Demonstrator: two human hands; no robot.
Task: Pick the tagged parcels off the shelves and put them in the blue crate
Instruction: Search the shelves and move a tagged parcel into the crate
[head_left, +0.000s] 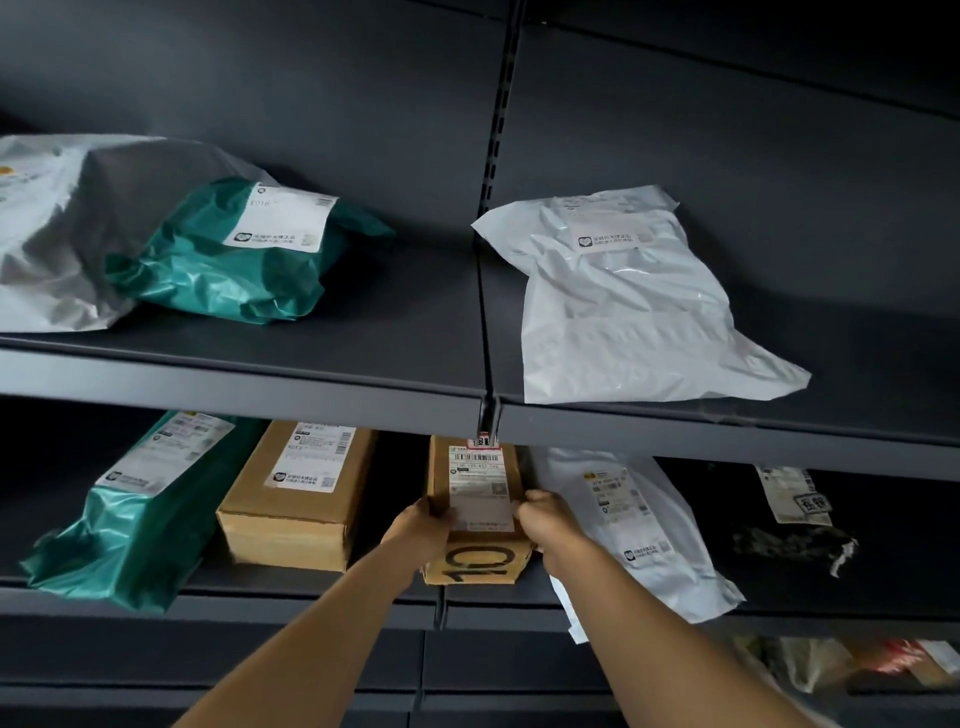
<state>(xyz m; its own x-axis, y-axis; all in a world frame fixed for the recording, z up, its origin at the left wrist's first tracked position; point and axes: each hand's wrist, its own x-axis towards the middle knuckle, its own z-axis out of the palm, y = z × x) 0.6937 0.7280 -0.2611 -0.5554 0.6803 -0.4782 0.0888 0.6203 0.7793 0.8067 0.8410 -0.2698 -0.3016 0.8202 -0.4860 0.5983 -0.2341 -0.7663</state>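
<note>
A small brown cardboard box (478, 564) with a white shipping label and a red-edged tag at its top stands on the lower shelf (311, 597), at the joint between two shelf bays. My left hand (418, 530) grips its left side and my right hand (545, 522) grips its right side, fingers curled round the edges. The box's front end sticks out over the shelf edge. The blue crate is not in view.
On the lower shelf lie a green bag (135, 519), a longer brown box (296, 499), a white bag (639, 530) and a black bag (795, 535). The upper shelf (260, 384) holds a grey bag (52, 234), a green bag (234, 260) and a white bag (634, 301).
</note>
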